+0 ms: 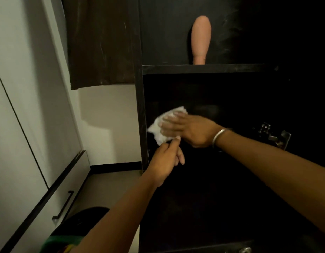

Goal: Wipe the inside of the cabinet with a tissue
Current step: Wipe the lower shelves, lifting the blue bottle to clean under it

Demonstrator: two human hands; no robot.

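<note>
The cabinet (139, 110) is matt black board with square edges, its lower compartment deep in shadow. Inside that compartment, near the left wall, lies a white tissue (159, 127), crumpled and soft, its edges ragged.

The right hand (187, 129) lies flat on the tissue, fingers straight and spread, pressing it down; its grip is apart, nothing curled round the paper. A smooth metal bangle (218, 136) circles the right wrist.

The left hand (167, 157) sits just below, at the tissue's lower corner. Its fingers are curled and the thumb tip meets the forefinger right at the paper's edge, so the grip looks pinched on that corner, though the contact is partly blurred.

A shelf (203, 68) with a dusty, streaked front edge divides the cabinet. On it stands a smooth, peach-coloured object (200, 39), rounded on top and narrowing to a neck at its base.

At the right of the compartment a shiny metal hinge (273, 136) shows. Left of the cabinet are pale flat doors, and a drawer with a slim black bar handle (63, 205).
</note>
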